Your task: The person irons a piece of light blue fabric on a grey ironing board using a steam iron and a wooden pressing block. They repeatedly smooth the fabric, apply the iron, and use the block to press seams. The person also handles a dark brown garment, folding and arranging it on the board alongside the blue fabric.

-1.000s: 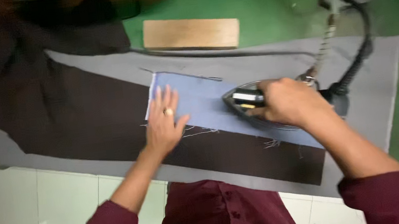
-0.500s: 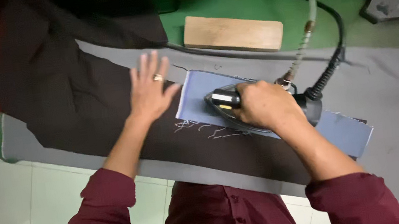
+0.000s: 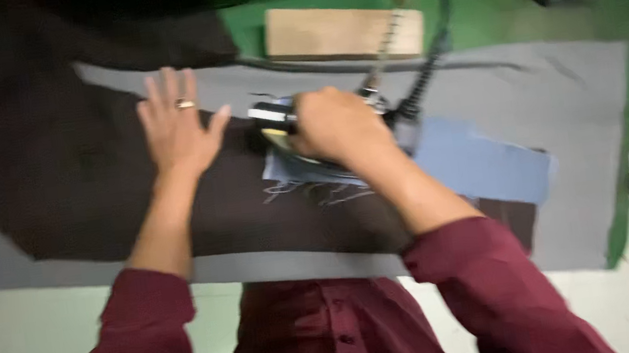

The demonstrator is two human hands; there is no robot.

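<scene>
A dark brown cloth is being pressed flat by the spread left hand; a black-handled steam iron is being gripped by the closed right hand over a pale blue fabric piece.

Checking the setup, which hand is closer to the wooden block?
Right. The right hand grips the iron just below the wooden block; the left hand lies flat on dark fabric, farther left.
</scene>
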